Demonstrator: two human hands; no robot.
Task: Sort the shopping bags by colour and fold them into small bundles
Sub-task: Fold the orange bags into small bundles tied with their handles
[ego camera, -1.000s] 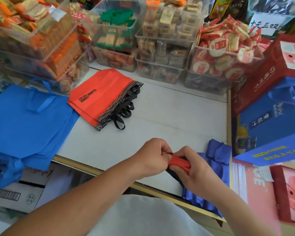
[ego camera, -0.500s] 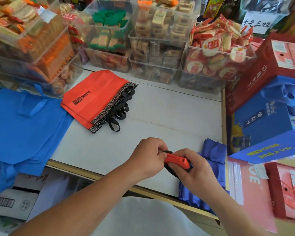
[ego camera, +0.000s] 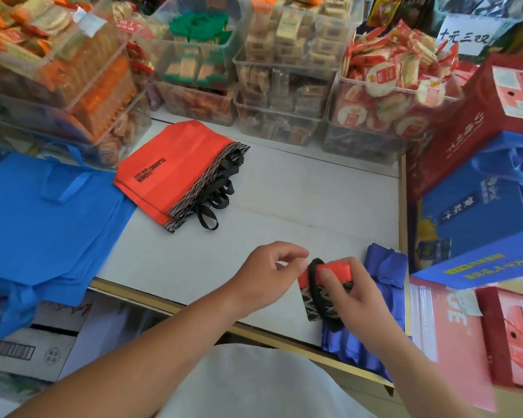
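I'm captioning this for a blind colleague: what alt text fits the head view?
The right hand holds a small folded red bag bundle wrapped by its black handle, while the left hand hovers open beside it. On the white counter lie flat red bags, blue bags and folded blue bundles.

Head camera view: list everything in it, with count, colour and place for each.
folded bundle: one, red with black strap, held at near right counter edge
flat red bags: a stack, count unclear, red with black handles, centre-left of counter
flat blue bags: a stack, blue, hanging over the counter's left edge
dark blue bags: crumpled or folded, count unclear, under and beside the bundle
counter: one, white
snack bins: several, clear, along the back
gift boxes: several, red and blue, right
left hand: fingers loose, beside bundle
right hand: gripping bundle
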